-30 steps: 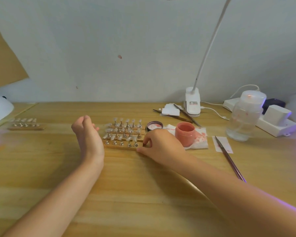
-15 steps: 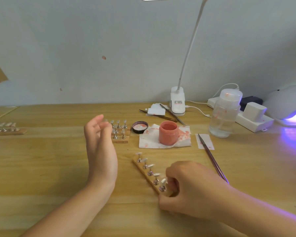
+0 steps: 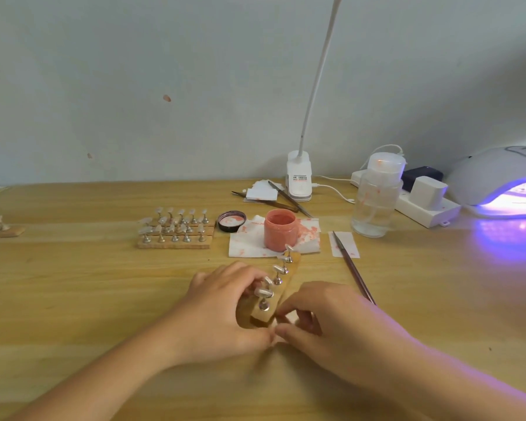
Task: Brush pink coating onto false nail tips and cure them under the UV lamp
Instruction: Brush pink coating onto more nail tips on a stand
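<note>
Table (image 3: 88,299): wooden, carries the whole kit within arm's reach
UV lamp (image 3: 498,180): far right, glowing violet, mouth facing the work so a strip can slide straight in
Desk lamp (image 3: 299,180): clipped at the back edge, arm bent over the middle to light the tips
Bottle (image 3: 377,202): clear, right of the jar, probably cleaner for the brush
Strips (image 3: 176,230): spare rows of tips on stands, parked left of the jar, seemingly waiting their turn
Jar (image 3: 280,229): open, pink coating inside, on a stained tissue that catches drips; its lid (image 3: 231,221) lies just beside
Brush (image 3: 351,265): lying right of the jar, its tip on a paper scrap, in no hand
Strip (image 3: 281,284): the one in work, angled in front of the jar, five pale tips, no pink that I can tell
Left hand (image 3: 222,308): fingers curled round the near end of the strip, steadying it
Right hand (image 3: 325,317): pinches the strip's near right edge, apparently to square it up before brushing
</note>
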The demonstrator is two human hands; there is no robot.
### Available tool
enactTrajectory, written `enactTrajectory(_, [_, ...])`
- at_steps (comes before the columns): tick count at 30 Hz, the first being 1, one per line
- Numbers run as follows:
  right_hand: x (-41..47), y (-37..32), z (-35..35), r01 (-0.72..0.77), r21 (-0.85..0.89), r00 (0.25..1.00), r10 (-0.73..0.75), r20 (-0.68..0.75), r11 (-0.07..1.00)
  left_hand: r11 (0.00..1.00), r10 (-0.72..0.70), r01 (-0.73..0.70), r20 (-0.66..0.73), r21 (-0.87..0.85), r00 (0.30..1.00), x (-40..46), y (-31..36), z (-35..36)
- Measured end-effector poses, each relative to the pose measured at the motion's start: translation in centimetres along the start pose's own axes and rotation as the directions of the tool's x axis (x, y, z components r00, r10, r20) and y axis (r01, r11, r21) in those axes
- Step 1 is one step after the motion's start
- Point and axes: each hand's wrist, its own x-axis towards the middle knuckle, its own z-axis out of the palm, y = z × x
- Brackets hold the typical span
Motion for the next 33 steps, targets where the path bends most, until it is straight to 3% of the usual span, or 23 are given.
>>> enactTrajectory(2, [0.1, 0.7, -1.0, -0.005, 0.015, 1.000, 0.005, -0.011, 1.000, 1.000, -0.031, 0.031, -0.085, -0.001, 0.996, 0.1, 0.1, 0.4])
enactTrajectory(5, [0.3, 2.7, -3.4, -0.193, -0.089, 0.963, 0.171, -0.210, 0.977, 0.997, -0.058, 0.048, -0.217, -0.052, 0.974, 0.6, 0.5, 1.3])
enactTrajectory(8, [0.7, 5.0, -4.3, -0.385, -0.285, 0.912, 0.313, -0.267, 0.878, 0.965, -0.096, 0.044, -0.194, -0.257, 0.976, 1.0, -0.1, 1.0])
enactTrajectory(10, [1.0, 5.8, -3.6, -0.408, -0.340, 0.909, 0.343, -0.235, 0.848, 0.936, -0.080, 0.024, -0.144, -0.350, 0.986, 1.1, -0.6, 0.3])
enactTrajectory(17, [1.1, 7.0, -4.4, -0.285, -0.018, 0.958, 0.284, -0.035, 0.958, 0.935, -0.020, -0.027, -0.128, -0.354, 0.992, 3.0, -1.4, -0.1])
enactTrajectory(19, [1.1, 7.1, -6.1, -0.263, 0.233, 0.961, 0.277, -0.025, 0.936, 0.938, -0.005, -0.036, -0.119, -0.344, 0.993, 3.6, -1.4, -0.3])
enactTrajectory(21, [1.3, 6.8, -7.8, -0.188, 0.658, 0.958, 0.283, -0.040, 0.729, 0.940, 0.002, -0.044, -0.121, -0.339, 0.993, 4.3, -1.4, -0.5])
enactTrajectory(23, [1.8, 6.1, -9.0, -0.044, 0.956, 0.975, 0.223, -0.023, 0.291, 0.930, -0.005, -0.045, -0.136, -0.366, 0.991, 4.8, -1.4, -0.4])
enactTrajectory(24, [2.3, 5.7, -9.2, 0.010, 0.995, 0.981, 0.192, -0.029, 0.101, 0.925, -0.014, -0.044, -0.150, -0.378, 0.989, 4.9, -1.5, -0.3])
enactTrajectory(25, [2.9, 5.4, -9.2, 0.051, 0.999, 0.983, 0.175, -0.050, -0.003, 0.919, -0.025, -0.042, -0.165, -0.391, 0.986, 5.0, -1.6, -0.2])
enactTrajectory(26, [3.7, 5.1, -9.1, 0.082, 0.996, 0.981, 0.176, -0.078, -0.018, 0.914, -0.036, -0.041, -0.182, -0.403, 0.983, 5.0, -1.6, 0.0])
enactTrajectory(30, [6.9, 4.1, -8.1, 0.134, 0.924, 0.914, 0.315, -0.255, 0.359, 0.900, -0.076, -0.039, -0.244, -0.434, 0.967, 5.1, -1.9, 0.2])
enactTrajectory(33, [9.1, 4.1, -7.7, 0.074, 0.843, 0.859, 0.396, -0.326, 0.533, 0.910, -0.078, -0.045, -0.277, -0.413, 0.958, 5.1, -2.1, 0.4])
